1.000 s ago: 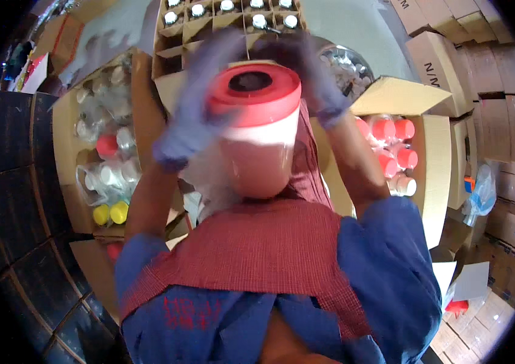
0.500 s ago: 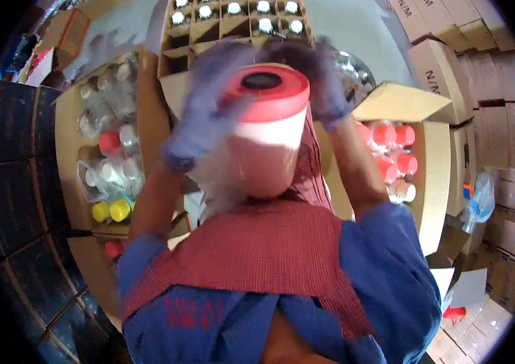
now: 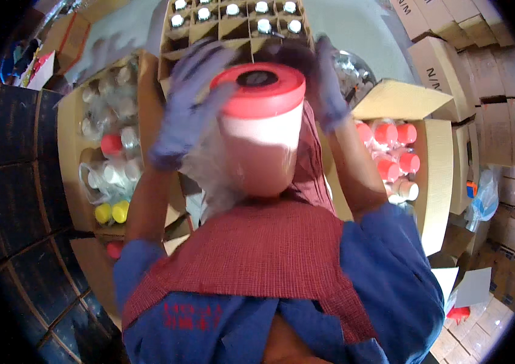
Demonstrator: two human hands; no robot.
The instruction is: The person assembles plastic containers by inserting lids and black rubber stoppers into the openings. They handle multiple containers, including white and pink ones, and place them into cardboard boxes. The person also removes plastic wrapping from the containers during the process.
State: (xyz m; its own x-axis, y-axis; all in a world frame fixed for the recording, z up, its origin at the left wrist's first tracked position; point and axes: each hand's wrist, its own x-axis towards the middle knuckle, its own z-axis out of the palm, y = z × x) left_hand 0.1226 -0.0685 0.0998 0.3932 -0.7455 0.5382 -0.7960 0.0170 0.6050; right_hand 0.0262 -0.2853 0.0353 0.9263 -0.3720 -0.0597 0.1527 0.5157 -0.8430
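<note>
A large pale pink tub (image 3: 260,142) with a red lid and a dark round centre stands upright in front of my chest. Clear plastic film (image 3: 212,170) hangs at its left side. My left hand (image 3: 188,100), in a grey-purple glove, is lifted beside the lid with its fingers spread; the thumb, blurred, reaches the lid's left edge. On the other side, my gloved right hand (image 3: 330,91) is at the tub's upper right. Its fingers are in shadow and partly behind the lid, so their grip is hidden.
Beyond the tub is a divided carton (image 3: 175,76) with several white-capped bottles. An open carton (image 3: 69,164) of bottles stands left, another (image 3: 436,176) with red-capped bottles right. A shiny round bowl (image 3: 357,67) sits behind it. Stacked dark boxes (image 3: 15,139) line the left.
My left hand has shifted slightly left, its fingers now more clearly spread. The tub has moved a little left. My right hand stays almost in place.
</note>
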